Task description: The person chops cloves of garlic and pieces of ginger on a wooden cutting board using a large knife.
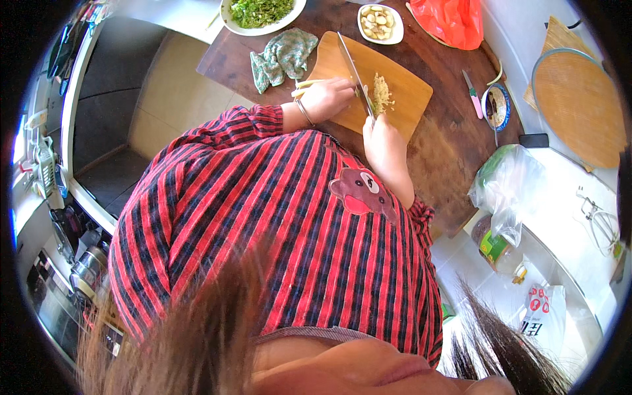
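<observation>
My right hand (386, 143) is closed around the handle of a kitchen knife (354, 69), whose blade stands across a wooden cutting board (412, 94). My left hand (332, 100), with a bangle at the wrist, presses on pale green stalks (307, 86) just left of the blade; their ends stick out behind the hand towards the board's left edge. Finely chopped pale pieces (381, 94) lie in a small heap right of the blade, with a few greenish bits near the knife's heel. What lies beneath my left fingers is mostly hidden.
Around the board on the dark wooden table (444, 163) are a green-white cloth (286, 54), a bowl of chopped greens (261, 15), a dish of garlic cloves (377, 23), a red plastic bag (452, 22), a pink-handled knife (474, 98) and a patterned bowl (496, 106). An oil bottle (498, 249) stands lower right.
</observation>
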{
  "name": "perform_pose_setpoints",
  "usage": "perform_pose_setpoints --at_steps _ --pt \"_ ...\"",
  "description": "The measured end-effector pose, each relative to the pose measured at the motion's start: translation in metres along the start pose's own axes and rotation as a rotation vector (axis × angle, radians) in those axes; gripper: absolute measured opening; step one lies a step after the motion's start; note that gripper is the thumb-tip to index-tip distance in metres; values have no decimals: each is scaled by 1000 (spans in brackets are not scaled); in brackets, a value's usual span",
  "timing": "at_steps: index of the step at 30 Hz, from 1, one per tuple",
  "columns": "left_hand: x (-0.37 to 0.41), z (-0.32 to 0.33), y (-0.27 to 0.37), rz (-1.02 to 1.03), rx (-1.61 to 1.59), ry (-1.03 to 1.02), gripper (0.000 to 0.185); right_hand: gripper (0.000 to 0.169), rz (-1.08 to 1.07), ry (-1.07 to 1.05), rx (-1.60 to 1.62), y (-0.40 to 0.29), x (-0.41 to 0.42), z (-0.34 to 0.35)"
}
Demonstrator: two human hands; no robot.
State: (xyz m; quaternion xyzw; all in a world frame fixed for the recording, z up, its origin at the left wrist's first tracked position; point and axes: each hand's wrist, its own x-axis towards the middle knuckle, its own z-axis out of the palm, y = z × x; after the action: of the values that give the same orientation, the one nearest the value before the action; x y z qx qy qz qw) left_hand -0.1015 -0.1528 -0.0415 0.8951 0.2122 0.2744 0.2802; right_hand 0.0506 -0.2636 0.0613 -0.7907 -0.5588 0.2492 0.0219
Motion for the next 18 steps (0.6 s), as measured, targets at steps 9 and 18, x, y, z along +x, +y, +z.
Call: perform_pose_setpoints --at_steps 9,18 --pt "-1 -32 2 81 49 150 17 38 66 25 18 0 13 18" --pt "-16 -20 -23 30 67 138 15 38 71 -2 24 3 2 6"
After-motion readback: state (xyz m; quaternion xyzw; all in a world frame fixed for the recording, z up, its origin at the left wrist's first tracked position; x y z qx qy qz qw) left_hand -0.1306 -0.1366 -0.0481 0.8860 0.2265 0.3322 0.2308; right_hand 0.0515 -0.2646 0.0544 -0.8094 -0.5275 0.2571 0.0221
